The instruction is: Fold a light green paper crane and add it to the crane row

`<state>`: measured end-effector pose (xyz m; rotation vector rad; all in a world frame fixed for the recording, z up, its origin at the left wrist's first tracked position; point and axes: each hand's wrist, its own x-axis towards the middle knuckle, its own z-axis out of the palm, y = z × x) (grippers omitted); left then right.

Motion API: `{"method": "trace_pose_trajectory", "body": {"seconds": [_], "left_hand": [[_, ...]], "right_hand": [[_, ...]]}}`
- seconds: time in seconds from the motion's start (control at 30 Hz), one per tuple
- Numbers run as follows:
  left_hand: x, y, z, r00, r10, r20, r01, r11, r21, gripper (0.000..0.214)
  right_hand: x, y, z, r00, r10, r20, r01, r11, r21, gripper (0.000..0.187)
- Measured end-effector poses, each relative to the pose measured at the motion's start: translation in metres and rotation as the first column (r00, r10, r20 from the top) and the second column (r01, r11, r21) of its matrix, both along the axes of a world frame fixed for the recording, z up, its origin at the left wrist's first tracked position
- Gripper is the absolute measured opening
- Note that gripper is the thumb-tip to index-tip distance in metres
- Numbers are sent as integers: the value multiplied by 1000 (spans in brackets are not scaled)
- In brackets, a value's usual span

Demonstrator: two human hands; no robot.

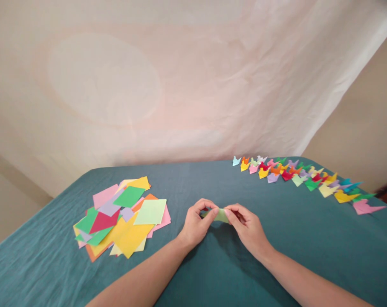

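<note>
Over the middle of the table (193, 183), the left hand (196, 219) and right hand (248, 225) pinch pale green paper (222, 215) at opposite ends, each grip narrow, likely to steady it; loose sheets (134, 234) lie left and paper birds (287, 175) right, seemingly kept apart.

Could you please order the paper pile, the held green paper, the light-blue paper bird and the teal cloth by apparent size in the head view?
1. Teal cloth
2. Paper pile
3. Held green paper, judged by its visible part
4. Light-blue paper bird, farther away
</note>
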<state>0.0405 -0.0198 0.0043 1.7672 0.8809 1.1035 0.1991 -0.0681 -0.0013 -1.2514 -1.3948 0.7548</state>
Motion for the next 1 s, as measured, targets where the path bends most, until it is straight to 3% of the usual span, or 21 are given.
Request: {"method": "trace_pose_trajectory", "body": {"seconds": [0.4, 1.0], "left_hand": [[1, -5, 1, 992, 125, -25, -120, 981, 153, 15], [2, -3, 0, 994, 97, -45, -91, 988, 122, 16]], "right_hand": [[2, 2, -1, 994, -83, -65, 83, 997, 3, 28], [2, 4, -6, 997, -67, -50, 67, 998, 6, 26]]}}
